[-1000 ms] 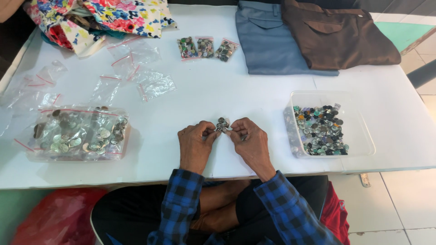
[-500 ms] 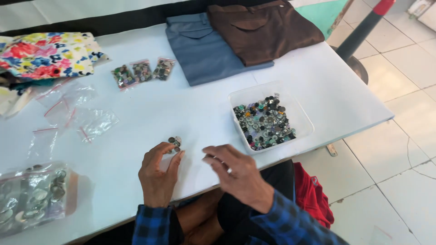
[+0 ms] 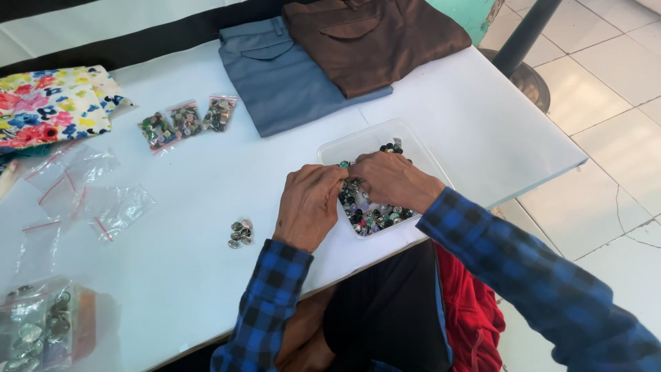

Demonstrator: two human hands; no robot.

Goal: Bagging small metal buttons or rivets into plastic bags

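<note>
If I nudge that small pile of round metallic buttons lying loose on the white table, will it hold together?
Probably not: the small pile of round metallic buttons lies loose and unbagged on the smooth white table, so pieces likely scatter and slide. Any tipped on edge may roll.

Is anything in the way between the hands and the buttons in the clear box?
No. Both the left hand and the right hand are already over the open clear box, fingertips meeting above the buttons. No lid covers it.

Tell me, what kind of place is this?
Probably a sewing or tailoring workroom. On the white table lie folded trousers, flowered cloth, small bags of buttons and a clear tub of buttons, which both hands reach over.
</note>
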